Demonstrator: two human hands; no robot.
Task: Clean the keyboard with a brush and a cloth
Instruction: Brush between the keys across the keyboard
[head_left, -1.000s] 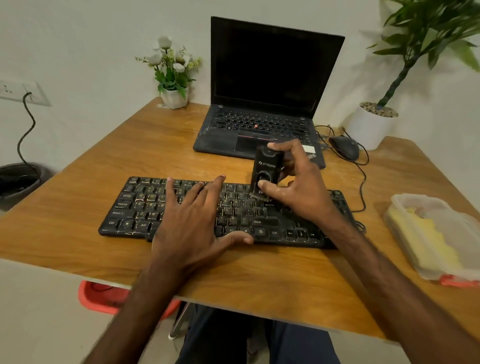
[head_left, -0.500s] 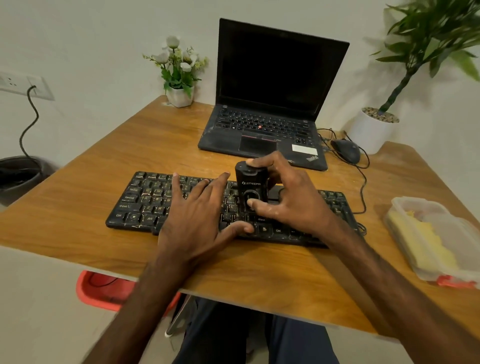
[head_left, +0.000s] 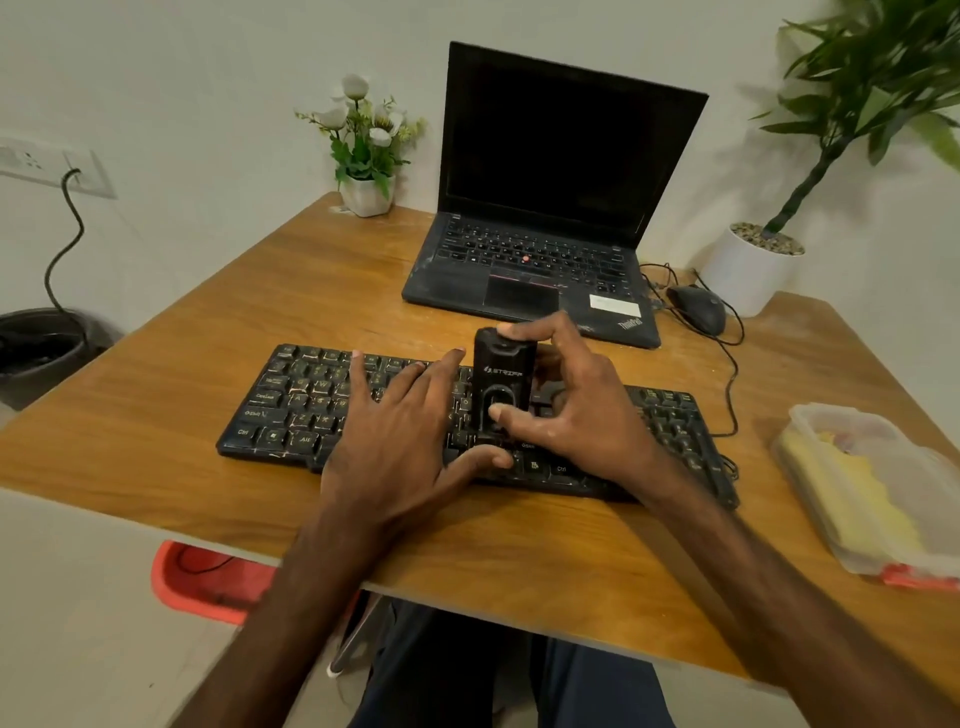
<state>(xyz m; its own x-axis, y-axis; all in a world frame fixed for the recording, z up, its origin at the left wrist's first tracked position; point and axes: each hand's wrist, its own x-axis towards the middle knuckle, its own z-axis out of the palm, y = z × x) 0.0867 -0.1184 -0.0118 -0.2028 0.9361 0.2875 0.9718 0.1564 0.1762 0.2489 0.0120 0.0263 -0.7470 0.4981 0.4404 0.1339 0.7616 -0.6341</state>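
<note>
Since a second ago the black brush (head_left: 504, 374) has slid left along the keyboard (head_left: 291, 405) and stands more upright, its foot on the middle rows. Around it the right hand (head_left: 576, 415) is clamped: index finger curled over the top, thumb pressed on the near face. At the brush's 9 o'clock the left hand (head_left: 400, 441) lies flat on the keys, fingers straight and spread, thumb stretched toward the brush's foot. From the keyboard, an open laptop (head_left: 545, 260) sits at 12 o'clock on the wooden table (head_left: 182, 395), a mouse (head_left: 698, 309) at 1 o'clock, and a clear container (head_left: 883, 447) holding a yellow cloth (head_left: 857, 499) at 3 o'clock.
</note>
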